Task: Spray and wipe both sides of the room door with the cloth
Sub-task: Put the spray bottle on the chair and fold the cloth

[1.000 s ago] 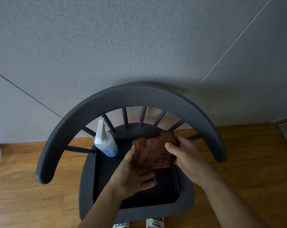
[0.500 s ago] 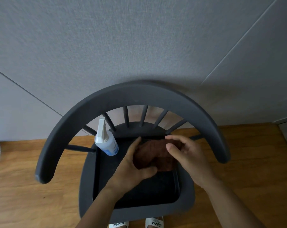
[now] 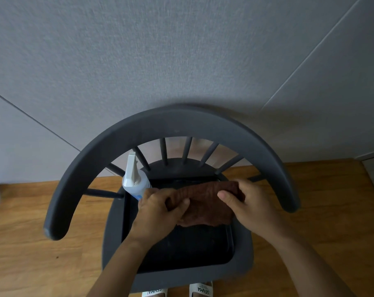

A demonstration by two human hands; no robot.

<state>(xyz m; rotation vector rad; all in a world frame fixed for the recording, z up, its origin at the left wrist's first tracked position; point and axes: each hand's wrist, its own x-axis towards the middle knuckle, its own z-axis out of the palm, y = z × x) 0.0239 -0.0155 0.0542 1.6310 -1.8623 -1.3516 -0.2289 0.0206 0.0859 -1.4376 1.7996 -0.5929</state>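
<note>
Here, a person stands over a dark chair point(image 3: 173, 123) with both hands on a brown cloth point(image 3: 205, 202), held just above the seat. The left hand point(image 3: 160, 213) pinches the cloth's left end between thumb and curled fingers; the right hand point(image 3: 252, 206) grips the right end the same way, so the cloth spreads flat between them, its lower edge hanging toward the seat. A white spray bottle point(image 3: 134, 179) stands upright at the seat's left rear corner, just beside the left hand and under the curved backrest. This looks like the preparation step: the cloth is being opened or folded, and no spraying or wiping appears to have begun. The next move likely calls for freeing one hand to take the bottle while the other keeps the cloth. The door itself is not in view. The chair stands on a wood floor point(image 3: 32, 243) against a grey textured wall point(image 3: 181, 50); white slippers point(image 3: 201, 289) show at the bottom edge.
</note>
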